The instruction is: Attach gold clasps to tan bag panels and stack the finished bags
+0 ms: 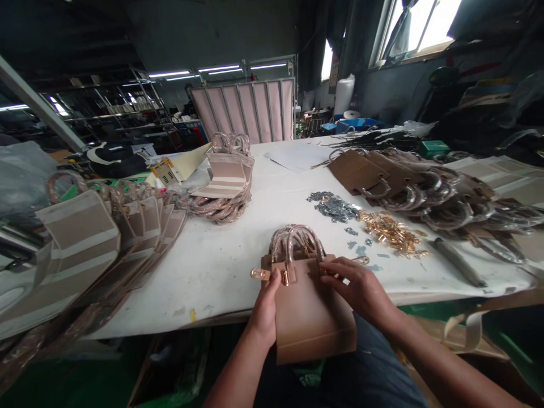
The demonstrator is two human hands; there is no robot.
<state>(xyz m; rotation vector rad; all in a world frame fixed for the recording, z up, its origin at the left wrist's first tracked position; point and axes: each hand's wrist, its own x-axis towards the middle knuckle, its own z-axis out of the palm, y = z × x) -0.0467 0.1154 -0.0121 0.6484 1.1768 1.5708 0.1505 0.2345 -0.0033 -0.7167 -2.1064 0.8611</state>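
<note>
A tan handbag piece [312, 317] with plastic-wrapped round handles [296, 241] lies across the table's near edge and over my lap. My left hand [264, 310] grips its left side, thumb up by a gold clasp [260, 274] that sticks out from the top left. My right hand [359, 286] rests on the bag's upper right, fingers bent and pressed onto the top edge near a gold fitting [285, 276] at the middle. Whether those fingers pinch a small part is hidden.
The white table [221, 266] holds loose gold clasps [389, 231], grey metal plates [334, 207] and a dark hand tool [457, 260] to the right. Brown bag panels with ring handles [416, 187] lie far right, pale bag pieces [80, 243] left, another stack [227, 181] behind.
</note>
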